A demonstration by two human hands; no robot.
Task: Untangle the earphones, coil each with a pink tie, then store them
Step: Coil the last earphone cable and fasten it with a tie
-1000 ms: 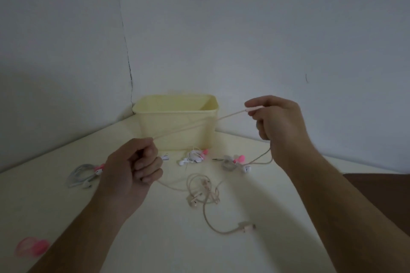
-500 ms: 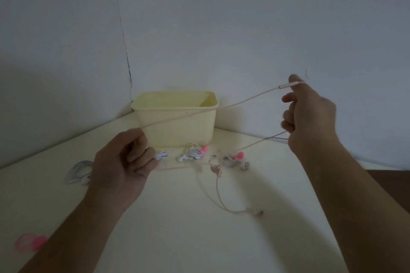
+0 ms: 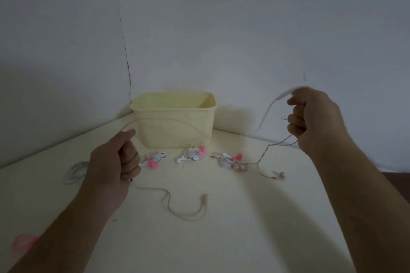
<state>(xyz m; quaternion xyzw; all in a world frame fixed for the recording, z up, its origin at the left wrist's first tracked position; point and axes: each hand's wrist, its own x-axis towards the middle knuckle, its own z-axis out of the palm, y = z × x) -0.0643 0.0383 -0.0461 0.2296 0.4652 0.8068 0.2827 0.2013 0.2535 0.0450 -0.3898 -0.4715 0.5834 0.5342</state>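
A beige earphone cable (image 3: 168, 203) runs between both hands. My left hand (image 3: 113, 162) grips it low on the left, above the table. My right hand (image 3: 310, 122) holds it raised on the right, a blurred section arching from the fingers. One end lies looped on the table below the left hand; the earbuds (image 3: 278, 175) trail under the right hand. Three white earphones coiled with pink ties (image 3: 155, 159) (image 3: 194, 154) (image 3: 228, 159) lie in a row before the pale yellow bin (image 3: 175, 122).
A loose white earphone bundle (image 3: 75, 172) lies left of my left hand. Pink ties (image 3: 22, 242) sit at the table's near left edge. Grey walls meet in a corner behind the bin. The table's right edge drops to a dark floor.
My right hand has dropped lower and further right, and the cable between the hands has gone slack. The plug end now lies looped on the table nearer me.
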